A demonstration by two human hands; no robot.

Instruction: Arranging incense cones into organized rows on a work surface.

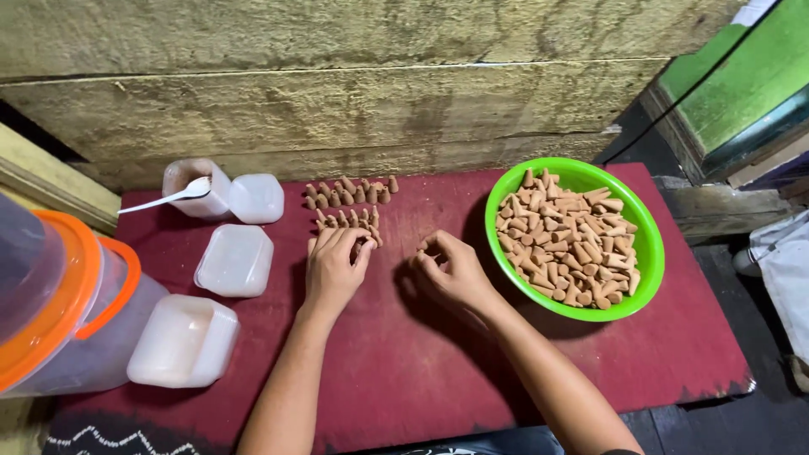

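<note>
White tubs [234,259], a spoon [173,196], an orange-lidded jar [63,303].

The small cones [347,192] standing in rows looked like matt, dry clay-brown paste, slightly grainy, and those heaped in the bowl [649,253] looked the same. That bowl was glossy green plastic. The board [438,362] under them was painted a dull dark red, worn at the edges. The square containers [234,259] were milky, semi-translucent plastic, as was the spoon [173,195], probably. The big jar [50,312] was clear plastic with a smooth orange rim. The wall planks [337,93] were rough, unfinished wood.
</note>
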